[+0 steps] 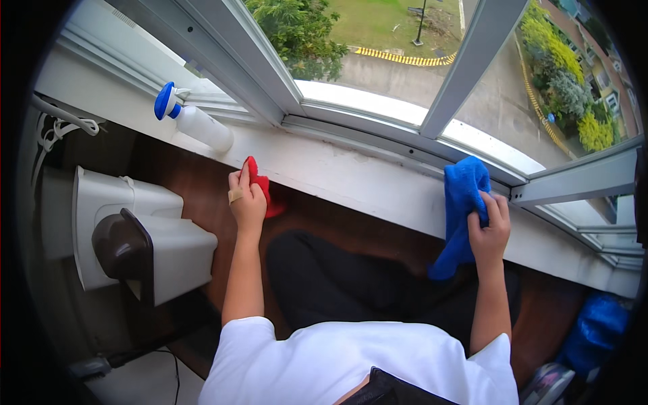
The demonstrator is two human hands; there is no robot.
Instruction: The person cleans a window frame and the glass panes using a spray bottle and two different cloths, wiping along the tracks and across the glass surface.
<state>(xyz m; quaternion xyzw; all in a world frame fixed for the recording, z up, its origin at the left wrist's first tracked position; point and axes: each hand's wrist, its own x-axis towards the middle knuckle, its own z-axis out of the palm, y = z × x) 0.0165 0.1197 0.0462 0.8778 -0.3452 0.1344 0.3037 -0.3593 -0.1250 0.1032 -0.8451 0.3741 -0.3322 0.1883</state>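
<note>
My left hand (pixel 248 201) grips a red cloth (pixel 262 185) at the front edge of the white window sill (pixel 344 172). Part of that cloth hangs below the edge, and a tan adhesive bandage wraps the hand. On the right, my right hand (pixel 490 228) pinches a blue cloth (pixel 463 202) over the sill. Its upper end reaches the lower window frame (pixel 405 149), and its lower end droops past the sill's front. A white spray bottle (pixel 207 129) with a blue trigger head stands on the sill, left of and beyond my left hand.
To my left are a white bin (pixel 172 197) and a smaller bin with a brown lid (pixel 124 245). White cables (pixel 66 126) hang at the far left. A blue plastic bag (pixel 597 329) lies at the lower right. My crossed legs (pixel 344 283) are below the sill.
</note>
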